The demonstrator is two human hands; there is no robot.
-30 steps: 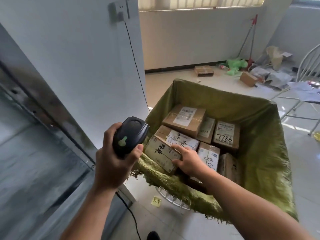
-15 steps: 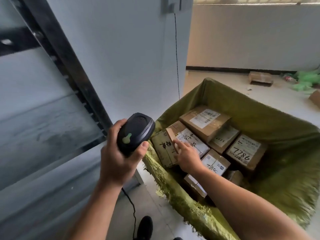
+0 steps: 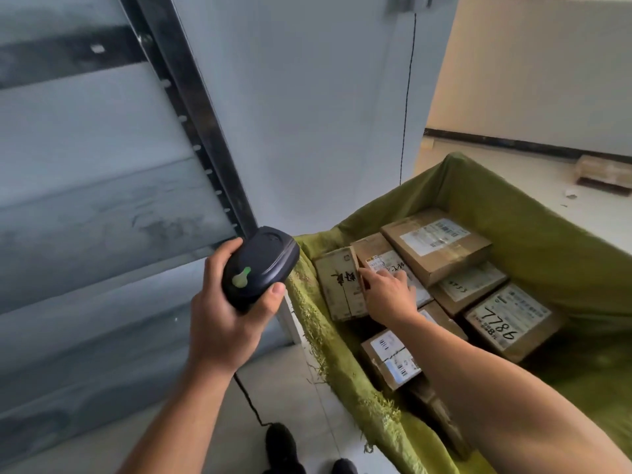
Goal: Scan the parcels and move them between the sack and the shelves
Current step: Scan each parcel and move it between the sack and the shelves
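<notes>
Nearest, at the bottom edge, two dark shoes stand on the pale floor, with a thin black cable running between them and the scanner above. The left hand grips the black scanner, fingers curled round its body and the thumb pressed against its right side; a green mark shows on its top. Just right of it hangs the frayed rim of the green sack, which lies open and is full of cardboard parcels. The right arm reaches over that rim, and the right hand rests on a labelled parcel near the sack's left wall, its fingers laid close together across the label; the thumb is out of sight, so I cannot tell whether it pinches the box. Touching that parcel on its left stands an upright parcel with handwriting. Below the forearm lies a small parcel with a barcode; to the right sits a parcel marked 7786, and beyond it a flat parcel and a large parcel. To the left rise grey metal shelves with a dark slotted upright. Behind stands a grey wall with a cord, and far off a box lies on the floor.
</notes>
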